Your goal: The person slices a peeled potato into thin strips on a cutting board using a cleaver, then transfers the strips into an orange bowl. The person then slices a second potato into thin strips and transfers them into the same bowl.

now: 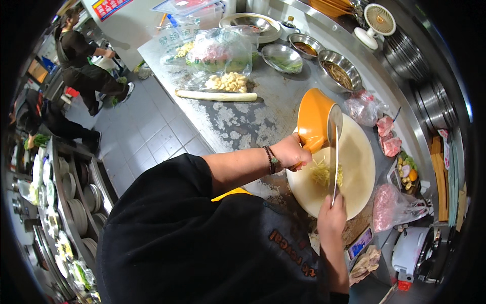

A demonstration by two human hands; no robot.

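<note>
My left hand is closed on the handle of an orange plastic scoop-like container, tilted over the round cutting board. In my right hand is a kitchen knife, its blade standing up near the container's rim. Pale yellow shreds of a cut vegetable lie on the board beside and behind the blade. The container's inside is mostly hidden. Farther back on the metal table are a long white-green stalk and peeled garlic cloves in a clear bag.
Metal bowls with food and liquid line the back. Bagged meat, raw meat pieces, a phone and a white appliance are on the right. Two people stand at the left, beyond shelves of plates.
</note>
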